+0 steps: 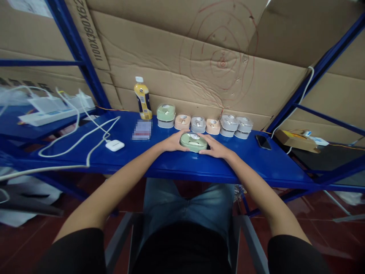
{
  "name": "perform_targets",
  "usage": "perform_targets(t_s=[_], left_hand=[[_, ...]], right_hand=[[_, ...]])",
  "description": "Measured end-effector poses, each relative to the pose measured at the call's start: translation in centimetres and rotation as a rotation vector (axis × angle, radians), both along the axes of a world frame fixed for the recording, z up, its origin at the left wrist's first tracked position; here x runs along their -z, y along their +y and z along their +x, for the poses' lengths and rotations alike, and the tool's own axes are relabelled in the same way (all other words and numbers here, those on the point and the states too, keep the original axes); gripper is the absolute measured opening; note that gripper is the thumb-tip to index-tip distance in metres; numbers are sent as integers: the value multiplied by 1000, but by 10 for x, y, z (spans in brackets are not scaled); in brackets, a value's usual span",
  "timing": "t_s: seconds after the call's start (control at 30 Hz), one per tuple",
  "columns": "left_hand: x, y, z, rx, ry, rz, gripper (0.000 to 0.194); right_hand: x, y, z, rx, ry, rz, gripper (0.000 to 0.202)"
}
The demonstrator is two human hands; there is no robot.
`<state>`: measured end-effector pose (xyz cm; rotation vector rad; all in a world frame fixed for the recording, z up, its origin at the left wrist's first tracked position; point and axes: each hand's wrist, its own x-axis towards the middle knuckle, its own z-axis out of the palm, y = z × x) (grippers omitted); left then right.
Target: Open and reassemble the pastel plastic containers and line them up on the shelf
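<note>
A green oval lidded box (193,142) with a clear cover rests at the middle of the blue table, near its front. My left hand (174,142) is wrapped round its left end. Round its right end curls my right hand (216,146), thumb at the front. Behind them stands a row of similar boxes: a green one (166,113) stacked on a grey one, a peach box (182,121), a grey box (198,124), another peach box (212,126), and two grey stacks (229,124) (243,126) at the right.
A yellow drink bottle (143,99) stands back left, behind a blurred-out flat item (142,129). A white earphone case (115,145) lies among white cables (82,133). On the right are a phone (263,142) and an open carton (296,140). Cardboard (159,49) walls the back.
</note>
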<state>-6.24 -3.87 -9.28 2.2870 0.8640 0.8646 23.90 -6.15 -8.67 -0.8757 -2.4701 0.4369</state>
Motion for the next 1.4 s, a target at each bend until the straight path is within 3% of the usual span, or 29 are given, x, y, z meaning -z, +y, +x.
perform_targets(t_s=[0.27,0.47,0.57,0.77,0.87,0.97,1.17,1.27,1.4], left_hand=[[-4,-1,-3,4,6,9,103],[0,-3,3,-66,-141,6,99],[1,1,6,-148,-250,76,81],[2,7,7,-275,-202,204,46],[3,7,7,-280,-157,224,39],[4,9,7,-292,-127,218,36],[2,6,11,-330,-22,277,36],[-4,3,16,-389,87,361,48],[-15,16,25,-437,182,411,71]], right_hand=[[8,-6,-2,29,77,95,105],[-5,-12,-3,174,88,156,93],[-19,-13,0,352,64,241,91],[-60,9,-17,929,-135,446,83],[-76,29,-33,1083,-243,451,78],[-79,47,-43,1170,-305,415,76],[-58,71,-47,1147,-145,405,75],[-49,78,-45,1046,31,410,71],[-43,79,-44,961,183,409,83]])
